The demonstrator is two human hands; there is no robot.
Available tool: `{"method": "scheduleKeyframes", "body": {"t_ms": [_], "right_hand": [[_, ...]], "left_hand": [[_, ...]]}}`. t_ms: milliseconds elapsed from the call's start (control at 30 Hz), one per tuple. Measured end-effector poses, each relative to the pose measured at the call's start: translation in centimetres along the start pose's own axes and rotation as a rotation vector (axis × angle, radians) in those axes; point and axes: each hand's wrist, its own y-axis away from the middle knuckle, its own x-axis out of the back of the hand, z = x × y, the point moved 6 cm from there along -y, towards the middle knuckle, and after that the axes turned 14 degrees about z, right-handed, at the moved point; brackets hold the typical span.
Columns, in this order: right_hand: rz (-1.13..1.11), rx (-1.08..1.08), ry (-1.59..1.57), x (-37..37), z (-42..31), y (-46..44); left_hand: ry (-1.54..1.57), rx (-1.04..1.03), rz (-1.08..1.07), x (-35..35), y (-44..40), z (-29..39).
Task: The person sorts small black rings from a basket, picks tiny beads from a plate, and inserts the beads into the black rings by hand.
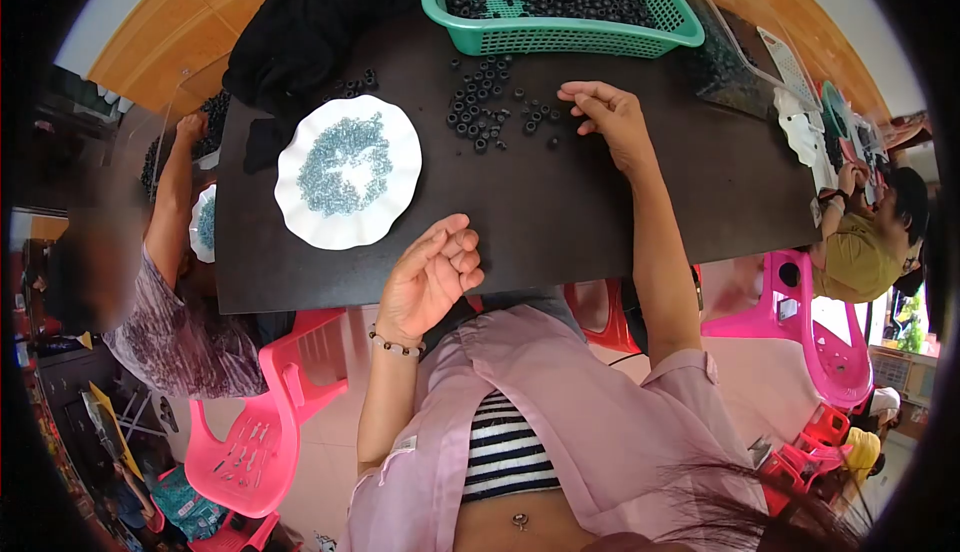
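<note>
My left hand is raised at the table's near edge, palm turned up. Its fingers are curled in and the thumb lies against them; anything inside is too small or hidden to tell. To the right, my right hand hovers over the table with thumb and fingertips brought together, and I cannot make out anything between them. Just left of it are loose black ring-shaped beads. A white wavy-edged plate carries many small clear bluish beads, up and left of my left hand.
A green basket full of black beads stands at the back of the dark table. Black cloth lies at the back left. A clear bin is at the right. Other people sit at left and right, near pink chairs.
</note>
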Motion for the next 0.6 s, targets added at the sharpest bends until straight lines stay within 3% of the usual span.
{"method": "scheduleKeyframes", "body": {"t_ms": [267, 600], "right_hand": [[-0.158, 0.122, 0.304, -0.5, -0.4, 0.8], [-0.351, 0.218, 0.253, -0.9, -2.4, 2.5]], "left_hand": [[0.052, 0.010, -0.030, 0.1, 0.0, 0.0], [0.057, 0.015, -0.067, 0.0, 0.2, -0.2]]}}
